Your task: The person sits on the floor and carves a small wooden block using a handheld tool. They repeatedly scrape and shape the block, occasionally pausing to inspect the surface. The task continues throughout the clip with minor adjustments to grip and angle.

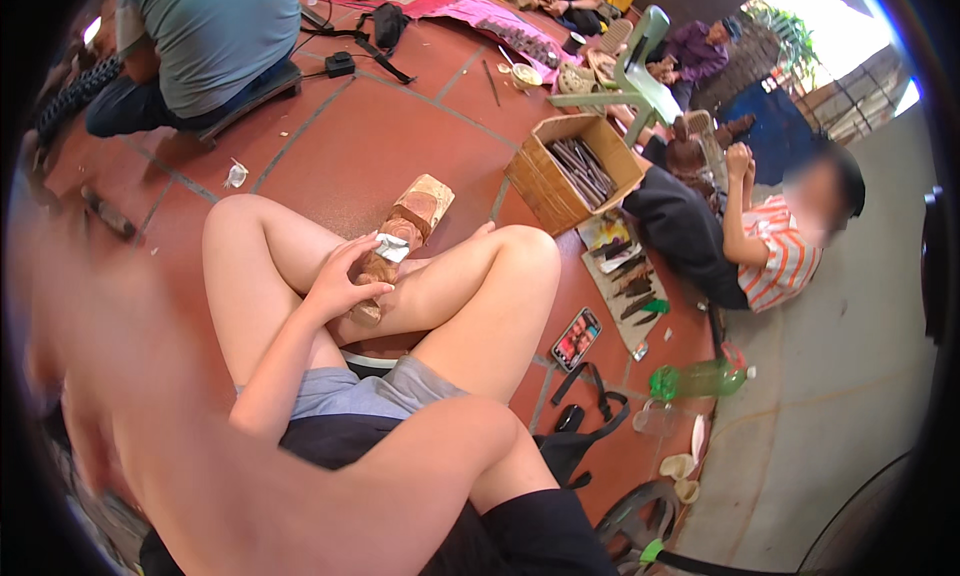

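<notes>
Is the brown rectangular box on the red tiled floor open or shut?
Open: the brown rectangular box shows no lid across its top, and dark, slender rods are visible inside.

Brightly lit from far right, burnt out white at the opening (835, 18). Faintly glossed across floor tiles (335, 166). Badly smeared at near left, over the forearm (200, 416); sharper toward centre. Bent, blacked out round the rim.

In the left hand (345, 286), between the knees (528, 251): a wood piece (428, 201).
On the floor (320, 161), ahead and right, a box (540, 181) with rods (582, 171) inside, a chair (645, 81) beyond; right of the knees, tools (632, 281) on a sheet (643, 329); nearer, a phone (576, 338), a bottle (700, 378) to its right; ahead and left, a person (215, 46) on a low seat (250, 103).
</notes>
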